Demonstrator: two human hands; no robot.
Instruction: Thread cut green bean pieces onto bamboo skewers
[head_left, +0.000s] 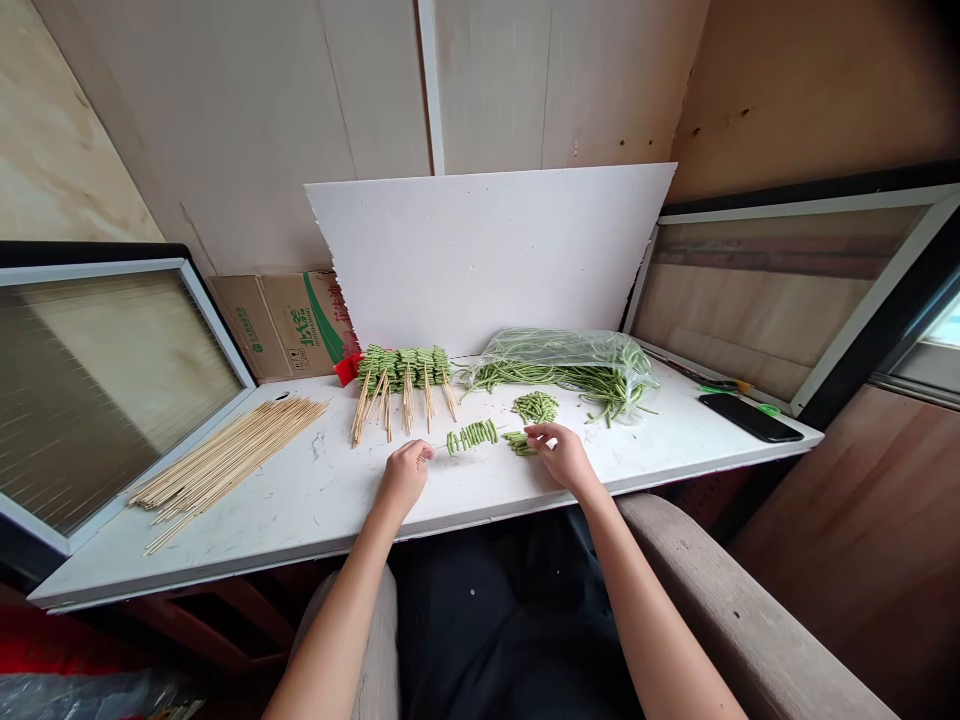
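My left hand is closed on the blunt end of a bamboo skewer that carries a row of short green bean pieces. My right hand rests on the white table just right of that row, its fingertips pinched on a few cut bean pieces. A small heap of cut bean pieces lies just beyond my right hand. Several finished bean skewers lie side by side behind my left hand.
A loose pile of bare bamboo skewers lies at the left. A clear plastic bag of long green beans sits at the back right. A black phone lies near the right edge. A white board and a cardboard box stand behind.
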